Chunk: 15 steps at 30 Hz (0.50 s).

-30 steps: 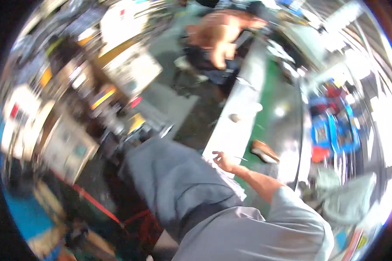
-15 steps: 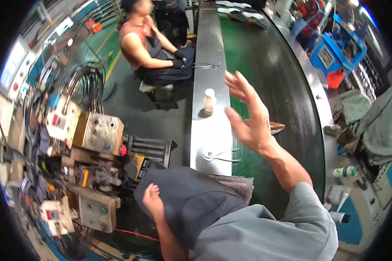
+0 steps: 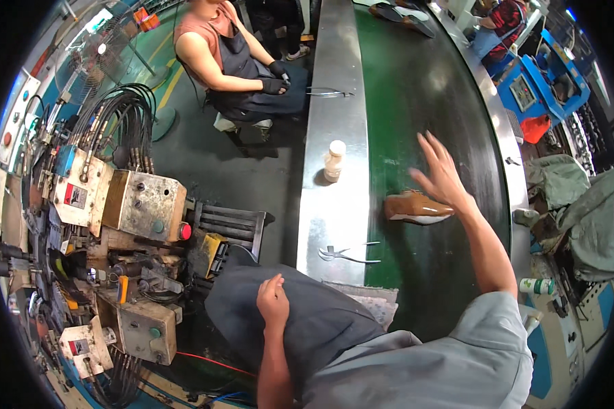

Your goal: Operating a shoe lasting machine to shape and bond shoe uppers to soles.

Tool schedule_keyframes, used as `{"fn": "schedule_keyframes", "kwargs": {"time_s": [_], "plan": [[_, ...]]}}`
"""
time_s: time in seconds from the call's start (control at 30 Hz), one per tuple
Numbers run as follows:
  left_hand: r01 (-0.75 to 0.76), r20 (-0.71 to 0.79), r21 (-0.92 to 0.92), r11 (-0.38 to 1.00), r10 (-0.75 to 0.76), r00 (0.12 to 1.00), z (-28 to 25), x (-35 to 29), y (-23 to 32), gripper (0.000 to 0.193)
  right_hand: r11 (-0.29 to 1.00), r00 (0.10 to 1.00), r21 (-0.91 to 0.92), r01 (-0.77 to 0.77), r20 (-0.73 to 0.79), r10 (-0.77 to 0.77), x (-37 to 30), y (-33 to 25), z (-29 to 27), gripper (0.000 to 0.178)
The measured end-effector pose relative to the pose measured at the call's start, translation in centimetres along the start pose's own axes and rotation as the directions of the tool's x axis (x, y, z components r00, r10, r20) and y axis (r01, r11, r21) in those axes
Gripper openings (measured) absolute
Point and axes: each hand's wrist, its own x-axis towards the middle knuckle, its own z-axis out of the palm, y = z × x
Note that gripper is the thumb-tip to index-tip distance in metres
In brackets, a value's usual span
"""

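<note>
Brown and glossy, the shoe point(image 3: 404, 206) lies on the green belt point(image 3: 406, 102) near the right hand point(image 3: 445, 174), spread wide in an apparent reaching step (the left hand point(image 3: 273, 304) half-curls over the apron point(image 3: 331, 310), contents unclear), so the next move likely calls for closing around it.

Free green belt point(image 3: 399, 109) beyond the obstructing brown shoe point(image 3: 415, 206)

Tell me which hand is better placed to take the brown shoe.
Probably the right hand: it's open beside the shoe, over the belt, while the left hand is farther off, over the apron.
</note>
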Motion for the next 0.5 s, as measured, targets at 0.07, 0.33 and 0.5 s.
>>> {"fn": "schedule_keyframes", "kwargs": {"time_s": [0.07,0.33,0.5], "plan": [[-0.039,0.011,-0.031,0.999,0.040,0.999,1.0,0.1,0.1,0.023,0.951,0.919,-0.246,-0.185,0.299,0.256,-8.1,10.8,5.4,0.105],[-0.049,-0.002,0.024,0.998,0.049,0.999,-0.9,-0.2,-1.4,0.020,0.863,0.633,-0.267,-0.428,0.593,0.498,-14.8,6.7,11.4,0.126],[-0.026,-0.010,-0.028,0.999,0.025,1.000,0.7,0.3,-0.3,0.020,0.476,0.523,0.249,-0.843,0.175,0.834,-22.7,1.7,19.6,0.126]]}}
